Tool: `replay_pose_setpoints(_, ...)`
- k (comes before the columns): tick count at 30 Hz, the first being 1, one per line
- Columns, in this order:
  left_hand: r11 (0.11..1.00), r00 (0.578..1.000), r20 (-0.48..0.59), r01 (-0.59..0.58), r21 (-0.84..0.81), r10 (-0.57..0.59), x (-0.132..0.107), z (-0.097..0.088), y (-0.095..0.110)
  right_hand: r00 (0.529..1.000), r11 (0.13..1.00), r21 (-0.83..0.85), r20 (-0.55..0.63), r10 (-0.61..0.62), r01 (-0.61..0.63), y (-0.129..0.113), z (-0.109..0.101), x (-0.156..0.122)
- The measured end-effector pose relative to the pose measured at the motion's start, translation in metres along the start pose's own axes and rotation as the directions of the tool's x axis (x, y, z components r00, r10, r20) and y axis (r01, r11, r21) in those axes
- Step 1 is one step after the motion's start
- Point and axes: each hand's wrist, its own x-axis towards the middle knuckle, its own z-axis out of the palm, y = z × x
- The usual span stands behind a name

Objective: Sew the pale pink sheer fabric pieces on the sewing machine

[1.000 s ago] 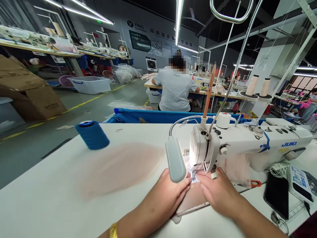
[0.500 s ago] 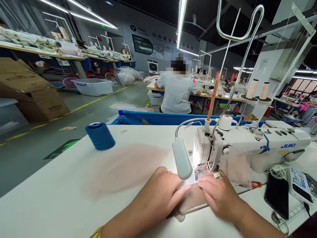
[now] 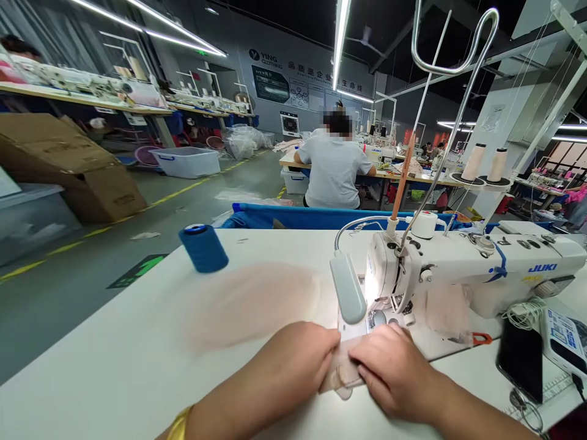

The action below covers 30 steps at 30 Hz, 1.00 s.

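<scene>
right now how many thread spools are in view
3. A blue spool on the white table, left of the sewing machine; a left cream cone and right cream cone on the stand behind it. Others may be hidden.

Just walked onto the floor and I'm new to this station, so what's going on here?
A person works at a white JUKI sewing machine, with left hand and right hand both on a small beige fabric piece on the table, just in front of the needle area, below the grey lamp head. Whether the fingers pinch it or press it flat is unclear. A blue thread cone and a sheer pink cloth sit farther left.
</scene>
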Motion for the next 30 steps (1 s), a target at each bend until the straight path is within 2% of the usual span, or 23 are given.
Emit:
replay_pose_setpoints(4, 0.999, 0.993, -0.113, -0.037, 0.016, 0.038, 0.002, -0.008, 0.001, 0.995, 0.999, 0.023, -0.09, -0.041, 0.044, -0.002, 0.0, -0.001)
replay_pose_setpoints(5, 0.998, 0.991, -0.12, -0.065, -0.008, 0.063, 0.004, -0.008, 0.002, 0.996, 0.998, 0.041, -0.082, -0.047, 0.05, -0.004, 0.0, 0.0)
replay_pose_setpoints(7, 0.997, 0.996, -0.066, -0.066, -0.04, 0.063, 0.005, -0.005, 0.004, 0.997, 0.994, 0.091, -0.027, -0.066, 0.068, -0.007, 0.0, 0.002)
replay_pose_setpoints(10, 0.997, 0.997, 0.03, 0.071, 0.012, -0.071, -0.002, 0.004, 0.011, 0.994, 0.988, 0.122, 0.043, -0.1, 0.095, -0.005, 0.003, 0.001)
replay_pose_setpoints(12, 0.986, 0.985, 0.05, 0.163, 0.028, -0.164, -0.01, 0.008, 0.015, 0.992, 0.988, 0.102, 0.034, -0.122, 0.118, 0.0, 0.006, -0.003)
replay_pose_setpoints(15, 0.978, 0.976, 0.058, 0.209, 0.01, -0.209, -0.016, 0.007, 0.017, 0.992, 0.986, 0.111, -0.011, -0.128, 0.128, 0.005, 0.007, -0.011)
replay_pose_setpoints(19, 0.995, 0.996, 0.001, 0.09, -0.044, -0.09, -0.008, 0.001, 0.015, 0.999, 0.983, 0.183, -0.029, -0.02, 0.025, 0.009, 0.0, -0.015)
replay_pose_setpoints(21, 0.985, 0.998, -0.029, 0.048, -0.164, -0.054, -0.002, 0.003, 0.014, 0.999, 0.965, 0.257, -0.003, 0.047, -0.044, 0.009, -0.005, -0.014)
replay_pose_setpoints(23, 0.926, 0.995, 0.006, 0.09, -0.367, -0.095, 0.004, 0.01, 0.014, 0.993, 0.931, 0.348, 0.007, 0.115, -0.11, 0.009, -0.011, -0.011)
replay_pose_setpoints(26, 0.727, 0.979, 0.115, 0.202, -0.656, -0.169, 0.009, 0.021, 0.019, 0.982, 0.876, 0.453, -0.009, 0.19, -0.165, 0.008, -0.016, -0.006)
replay_pose_setpoints(28, 0.653, 0.977, 0.135, 0.211, -0.728, -0.166, 0.011, 0.023, 0.024, 0.978, 0.859, 0.481, -0.017, 0.21, -0.176, 0.007, -0.016, -0.005)
replay_pose_setpoints(30, 0.651, 0.982, 0.116, 0.187, -0.736, -0.151, 0.012, 0.023, 0.028, 0.972, 0.857, 0.477, -0.022, 0.235, -0.196, 0.006, -0.014, -0.005)
